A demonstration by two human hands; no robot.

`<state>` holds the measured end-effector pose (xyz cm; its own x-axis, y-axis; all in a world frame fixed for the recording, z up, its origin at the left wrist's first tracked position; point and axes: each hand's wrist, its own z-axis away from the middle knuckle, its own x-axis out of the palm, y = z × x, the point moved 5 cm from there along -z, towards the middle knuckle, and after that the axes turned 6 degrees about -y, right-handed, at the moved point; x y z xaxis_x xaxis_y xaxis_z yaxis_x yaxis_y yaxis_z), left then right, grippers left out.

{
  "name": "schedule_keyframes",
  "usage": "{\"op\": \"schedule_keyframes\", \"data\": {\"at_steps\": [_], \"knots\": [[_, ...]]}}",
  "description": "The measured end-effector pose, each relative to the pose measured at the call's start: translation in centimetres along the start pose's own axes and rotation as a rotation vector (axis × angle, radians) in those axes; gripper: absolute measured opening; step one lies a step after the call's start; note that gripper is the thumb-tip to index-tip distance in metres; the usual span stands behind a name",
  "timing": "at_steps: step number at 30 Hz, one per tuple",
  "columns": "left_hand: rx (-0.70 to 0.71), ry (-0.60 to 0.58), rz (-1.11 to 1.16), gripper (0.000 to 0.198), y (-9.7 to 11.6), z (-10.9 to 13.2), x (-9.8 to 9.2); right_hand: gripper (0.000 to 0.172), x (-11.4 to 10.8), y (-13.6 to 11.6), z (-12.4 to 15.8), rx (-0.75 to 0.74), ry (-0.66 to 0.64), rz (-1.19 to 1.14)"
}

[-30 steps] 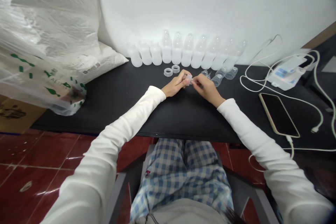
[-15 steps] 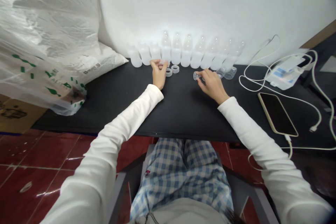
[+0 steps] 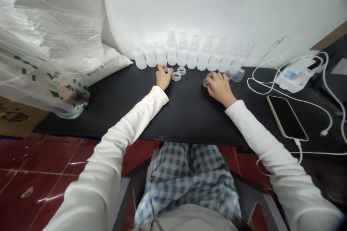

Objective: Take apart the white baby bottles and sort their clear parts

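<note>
Home, perhaps (little room visible): black table (image 3: 187, 115), red floor tiles (image 3: 54, 155), plugged-in phone (image 3: 287, 117).

Hides part of a ridged ring (image 3: 168, 69) with the left hand (image 3: 163, 78) and part of a clear cap (image 3: 206, 84) under the right hand (image 3: 219, 86). Shows the label (image 3: 95, 70) on the white sack (image 3: 81, 25) too small to read. Cuts off the cardboard box (image 3: 16, 118) at the left edge, partly behind the green-printed bag (image 3: 59, 94).

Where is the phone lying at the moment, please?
In the head view, the phone lies on the black table at the right, beside the right sleeve and below the white box.
</note>
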<state>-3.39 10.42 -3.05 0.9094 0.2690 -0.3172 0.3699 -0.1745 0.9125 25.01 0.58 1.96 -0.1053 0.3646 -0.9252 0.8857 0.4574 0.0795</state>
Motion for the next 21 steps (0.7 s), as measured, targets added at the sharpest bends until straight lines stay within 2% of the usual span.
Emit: {"op": "schedule_keyframes", "data": {"at_steps": [6, 9, 14, 17, 21], "knots": [[0.057, -0.030, -0.039, 0.025, 0.1, 0.0, 0.4, 0.032, -0.5, -0.2, -0.1, 0.014, 0.006, -0.029], [0.127, -0.010, -0.091, 0.022, 0.9, 0.4, 0.2, 0.030, -0.9, -0.2, -0.1, 0.035, 0.050, -0.052], [0.435, 0.036, -0.188, 0.043, 5.2, 0.9, -0.5, 0.030, -1.4, -0.6, -0.1, 0.058, 0.129, -0.081], [0.500, -0.001, -0.236, 0.052, 7.0, 0.5, -0.2, 0.032, -1.8, -1.0, -0.2, 0.069, 0.136, -0.083], [0.526, -0.061, -0.286, 0.061, 7.7, -0.7, 0.6, 0.034, -2.2, -1.3, -0.2, 0.072, 0.141, -0.102]]}}
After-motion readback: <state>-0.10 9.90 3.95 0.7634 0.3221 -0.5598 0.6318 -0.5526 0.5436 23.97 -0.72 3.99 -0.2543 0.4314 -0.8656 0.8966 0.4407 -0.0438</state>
